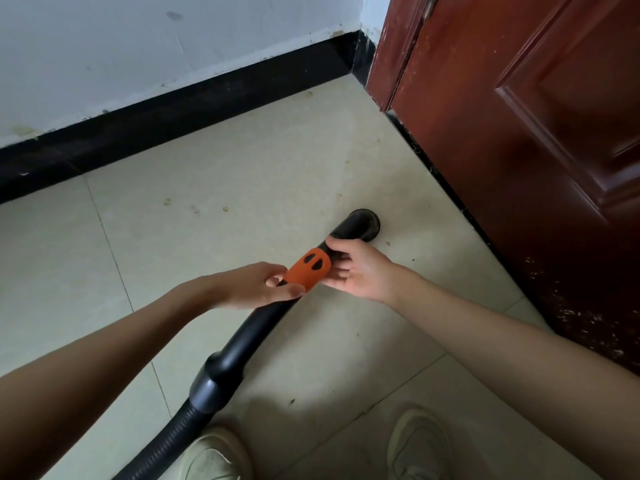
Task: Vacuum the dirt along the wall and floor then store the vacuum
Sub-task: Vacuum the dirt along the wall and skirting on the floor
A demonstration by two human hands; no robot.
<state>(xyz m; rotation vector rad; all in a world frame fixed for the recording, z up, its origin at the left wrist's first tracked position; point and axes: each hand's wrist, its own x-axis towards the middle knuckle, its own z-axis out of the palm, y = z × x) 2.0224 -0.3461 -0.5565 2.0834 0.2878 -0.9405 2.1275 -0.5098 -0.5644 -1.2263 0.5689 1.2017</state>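
At centre frame, a glossy black curved wand [256, 327] with an orange collar [307, 270] is pinched by the left hand [256, 285] and the right hand [360, 268]; a ribbed hose [162, 445] trails to lower left.

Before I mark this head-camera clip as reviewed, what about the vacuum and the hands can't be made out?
- Vacuum body: out of frame; the ribbed hose runs off the bottom edge.
- Nozzle opening: faces the floor, so suction contact is unseen.
- Left hand: its grip on the wand's underside is hidden by the hand itself.
- Right hand: whether its fingertips press the orange collar or just touch it is unclear.
- Door: cut off by the right edge.
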